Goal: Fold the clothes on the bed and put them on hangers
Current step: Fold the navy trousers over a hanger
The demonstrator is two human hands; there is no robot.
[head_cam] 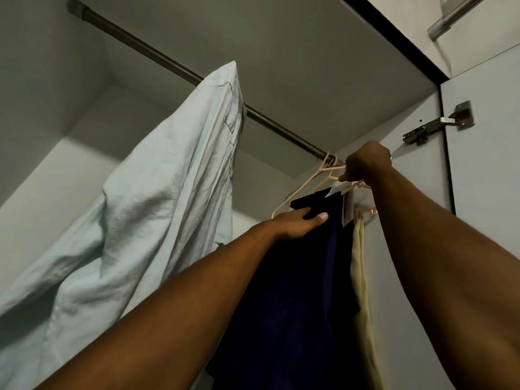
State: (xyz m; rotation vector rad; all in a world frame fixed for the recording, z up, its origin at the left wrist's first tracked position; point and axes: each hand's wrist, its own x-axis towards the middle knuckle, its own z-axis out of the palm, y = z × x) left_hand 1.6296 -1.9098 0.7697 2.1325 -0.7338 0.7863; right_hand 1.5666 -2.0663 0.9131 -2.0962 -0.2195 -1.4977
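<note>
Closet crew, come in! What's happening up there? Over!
Right hand grips pink hanger at the rod. Left hand holds navy garment just below. Blue shirt hangs apart, left; cream garment crowds the right.

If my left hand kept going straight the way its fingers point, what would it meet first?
Your left hand, holding the navy garment, would likely meet the cream garment beside it first; depth is unclear.
</note>
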